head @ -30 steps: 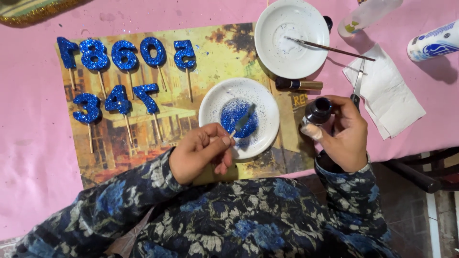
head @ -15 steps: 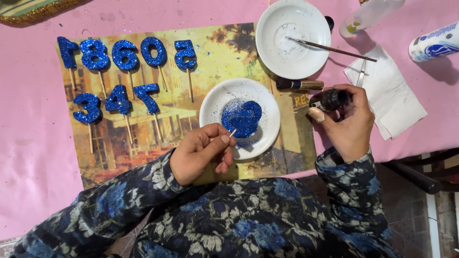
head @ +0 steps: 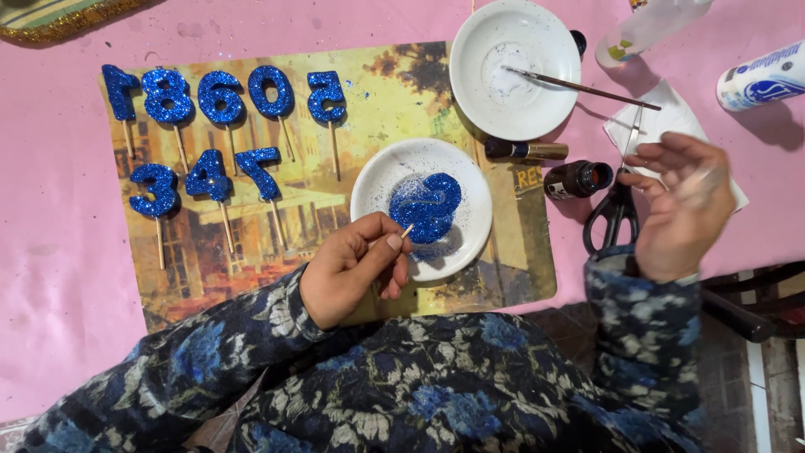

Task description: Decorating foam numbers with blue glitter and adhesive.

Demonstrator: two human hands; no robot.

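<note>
glitter number: blue glitter-coated digit (head: 426, 207), rough sparkly surface, curved shape, mounted on a thin pale wooden stick (head: 406, 231)
position: lies flat in the small white plate (head: 377, 180), loose blue glitter scattered under and around it
axis: stick runs from the digit down-left toward the left hand; digit end points up-right
left hand: (head: 352, 268) fingers pinched narrow on the stick's free end, thumb against forefinger; remaining fingers curled under
right hand: (head: 681, 205) hovering above black-handled scissors (head: 614, 216), fingers loosely spread and slightly curled, holding nothing; motion-blurred
bottle: small dark glass bottle (head: 574, 179), lying on its side, uncapped mouth facing right, just left of the right hand
finished set: eight more blue glitter numbers on sticks (head: 214, 138), two rows on a glossy printed mat (head: 503, 277)
upper plate: larger white plate (head: 470, 50), thin brush (head: 583, 88) resting across its rim
surface: pink tablecloth (head: 50, 277)
sleeves: dark floral fabric
</note>
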